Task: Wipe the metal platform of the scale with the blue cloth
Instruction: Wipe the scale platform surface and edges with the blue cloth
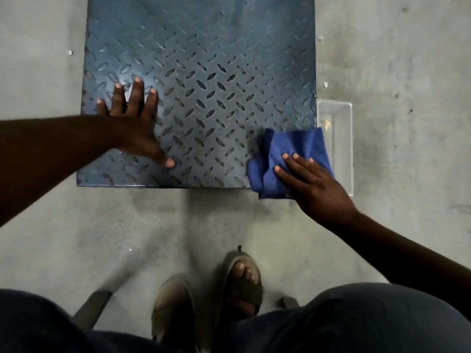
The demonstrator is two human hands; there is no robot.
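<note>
Two hands lay on the metal platform (204, 72): the right hand (316, 189), fingers straight, pressed the blue cloth (293, 151) at its near right corner, the left hand (132, 123) splayed flat, unwiped plate stretching leftward.

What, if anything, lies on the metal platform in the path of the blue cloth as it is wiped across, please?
Only the left hand, which rests flat with spread fingers on the near left part of the metal platform. The right hand presses the blue cloth on the near right corner; the tread plate between and beyond looks bare.

Clear plastic tray (342, 138), sandals (242, 284), concrete floor (407, 72)
</note>
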